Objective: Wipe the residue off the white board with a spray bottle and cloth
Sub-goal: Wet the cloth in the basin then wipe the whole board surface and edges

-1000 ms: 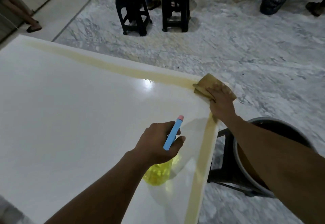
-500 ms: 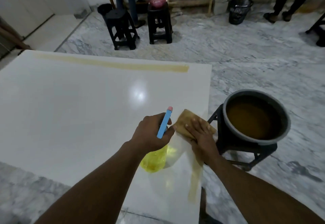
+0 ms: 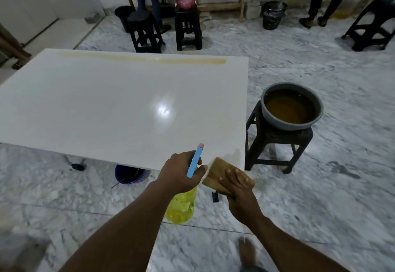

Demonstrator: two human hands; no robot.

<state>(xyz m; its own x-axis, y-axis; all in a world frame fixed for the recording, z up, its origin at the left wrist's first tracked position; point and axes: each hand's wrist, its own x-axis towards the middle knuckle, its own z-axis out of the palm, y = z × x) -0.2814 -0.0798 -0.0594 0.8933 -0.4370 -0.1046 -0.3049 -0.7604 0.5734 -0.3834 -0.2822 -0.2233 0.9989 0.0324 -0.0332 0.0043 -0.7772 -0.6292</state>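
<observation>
While the right hand (image 3: 239,194) is lying flat with its fingers spread over the tan cloth (image 3: 222,174), it is holding that cloth just off the near right corner of the white board (image 3: 119,109), over the marble floor (image 3: 320,197). Beside it, nearer the board's near edge, the left hand (image 3: 181,173) is wrapping closed around the neck of the spray bottle (image 3: 183,205), whose blue trigger head is pointing up toward the board and whose yellow body is hanging below the fist. The cloth is looking soft and limp, probably damp, so it should be pressed flat under the palm rather than pinched. The bottle is looking light, stiff plastic, possibly slick if wet, and best gripped at the neck as it is now. The board is lying flat and glossy, likely slippery under a wet cloth. Along the board's far edge a yellowish band of residue (image 3: 145,59) is remaining, so the task seems unfinished. Just right of the board, a grey basin of brown water (image 3: 291,106) is sitting on a black stool (image 3: 275,141).
</observation>
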